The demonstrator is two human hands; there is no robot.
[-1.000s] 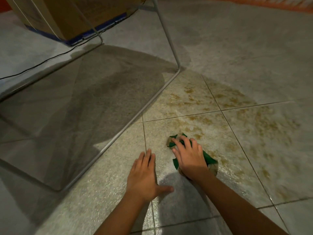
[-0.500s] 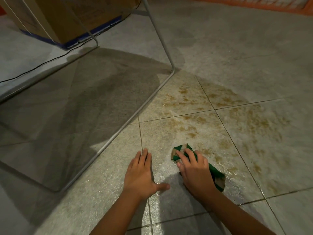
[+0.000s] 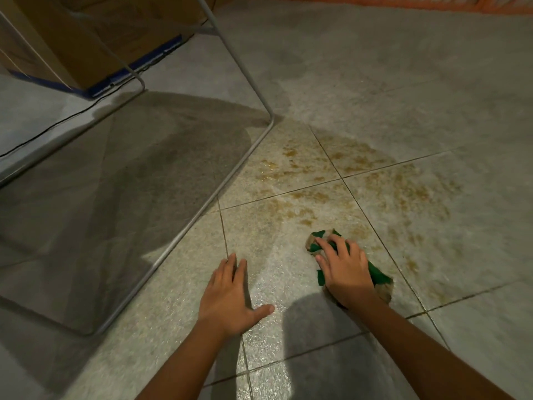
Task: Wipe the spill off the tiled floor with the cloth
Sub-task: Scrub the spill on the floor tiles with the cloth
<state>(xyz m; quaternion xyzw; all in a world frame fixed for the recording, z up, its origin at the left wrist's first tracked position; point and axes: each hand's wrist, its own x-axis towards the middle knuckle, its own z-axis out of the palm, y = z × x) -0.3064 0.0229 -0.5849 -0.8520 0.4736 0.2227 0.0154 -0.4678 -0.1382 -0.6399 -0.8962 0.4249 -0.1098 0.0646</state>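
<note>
At near right on the pale tiled floor [image 3: 184, 284], a crumpled green-and-beige cloth [image 3: 379, 274] is being gripped by the right hand [image 3: 346, 272]; the brown spill [image 3: 375, 194] is lying just beyond, far and right. The left hand [image 3: 227, 298] is being rested flat, empty.

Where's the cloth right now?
In the head view, low and right of centre: the cloth sits bunched under the right hand, at the near edge of the brown spill, right of the left hand.
</note>
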